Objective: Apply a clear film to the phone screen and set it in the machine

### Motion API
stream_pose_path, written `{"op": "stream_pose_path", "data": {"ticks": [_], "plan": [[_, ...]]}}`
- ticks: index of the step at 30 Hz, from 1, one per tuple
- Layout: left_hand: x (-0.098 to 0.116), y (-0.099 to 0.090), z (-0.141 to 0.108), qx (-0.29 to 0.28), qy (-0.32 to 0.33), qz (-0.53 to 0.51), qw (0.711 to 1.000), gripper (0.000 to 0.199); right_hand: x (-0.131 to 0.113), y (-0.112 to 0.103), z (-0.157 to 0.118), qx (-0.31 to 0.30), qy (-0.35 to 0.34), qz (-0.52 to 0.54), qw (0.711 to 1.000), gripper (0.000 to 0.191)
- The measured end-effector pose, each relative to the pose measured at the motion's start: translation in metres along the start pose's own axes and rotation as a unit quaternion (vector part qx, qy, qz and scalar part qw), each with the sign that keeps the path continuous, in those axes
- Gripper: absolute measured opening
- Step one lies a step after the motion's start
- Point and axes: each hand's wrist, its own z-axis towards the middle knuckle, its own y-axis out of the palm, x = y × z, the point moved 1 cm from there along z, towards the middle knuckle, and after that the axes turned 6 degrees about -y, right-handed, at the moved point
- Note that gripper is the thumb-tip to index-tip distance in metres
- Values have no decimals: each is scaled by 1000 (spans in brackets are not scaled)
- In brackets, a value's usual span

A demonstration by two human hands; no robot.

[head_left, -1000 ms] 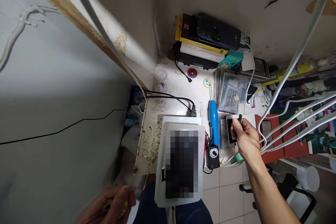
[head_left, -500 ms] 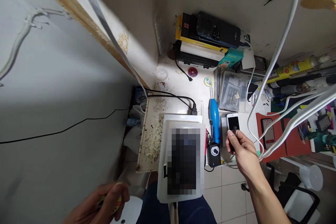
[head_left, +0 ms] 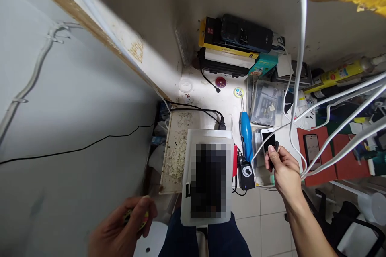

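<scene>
At the lower left, my left hand (head_left: 128,223) is closed around a small round yellow-and-black item (head_left: 141,220), mostly hidden by the fingers. On the right, my right hand (head_left: 283,166) pinches a thin black object (head_left: 276,145) beside a white phone (head_left: 267,138). Between the hands lies a pale translucent tray or mat (head_left: 187,168) with a blurred-out dark area on it, above my knees. A blue-handled tool (head_left: 246,132) and a black box with a dial (head_left: 246,174) are left of my right hand.
Stacked boxes (head_left: 230,54) stand at the back by the wall. A clear parts case (head_left: 267,102) lies in front of them. White cables (head_left: 298,48) hang across the right side. A second phone (head_left: 313,150) rests on a red mat (head_left: 328,172). Pale debris (head_left: 177,156) covers the bench's left part.
Both hands sit slightly further right in view, and my left hand is higher. The hanging cables have shifted, one now crossing near the white phone. The second phone's screen now shows digits.
</scene>
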Motion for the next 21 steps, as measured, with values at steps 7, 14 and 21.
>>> {"op": "stream_pose_path", "data": {"ticks": [7, 14, 21], "plan": [[12, 17, 0, -24, 27, -25, 999, 45, 8, -19, 7, 41, 6, 38, 998, 55], [9, 23, 10, -105, 53, -58, 991, 46, 21, -32, 15, 86, -3, 30, 996, 52], [13, 25, 11, -142, 63, -85, 984, 46, 24, -34, 18, 103, -10, 55, 993, 53]]}}
